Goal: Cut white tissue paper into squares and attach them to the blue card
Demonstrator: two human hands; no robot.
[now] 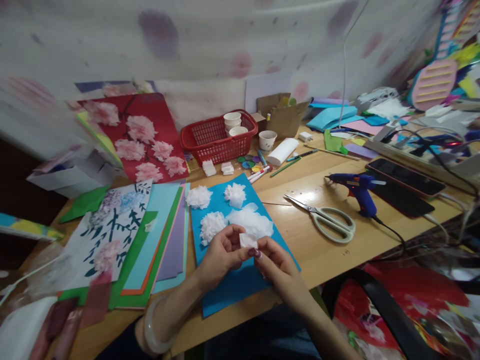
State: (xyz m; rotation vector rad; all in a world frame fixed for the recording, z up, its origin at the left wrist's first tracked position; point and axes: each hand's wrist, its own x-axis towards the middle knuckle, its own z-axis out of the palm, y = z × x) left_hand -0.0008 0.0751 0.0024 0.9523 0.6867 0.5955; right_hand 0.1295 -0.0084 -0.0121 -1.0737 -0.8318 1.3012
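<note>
Between my two hands, over a blue sheet of paper, is a small folded piece of white tissue paper. The thumb and fingers of my left hand pinch its left side. My right hand pinches the lower right side, and the two thumb tips meet at its bottom edge. Just behind my fingers lies a loose pile of white tissue pieces. Ruffled white tissue flowers rest on the blue sheet: one at the upper left, one at the upper right and one beside my left hand.
Scissors and a blue glue gun with its cord lie to the right, near two phones. Behind stand a red basket and a paper cup. Coloured paper sheets and a red flower picture are left.
</note>
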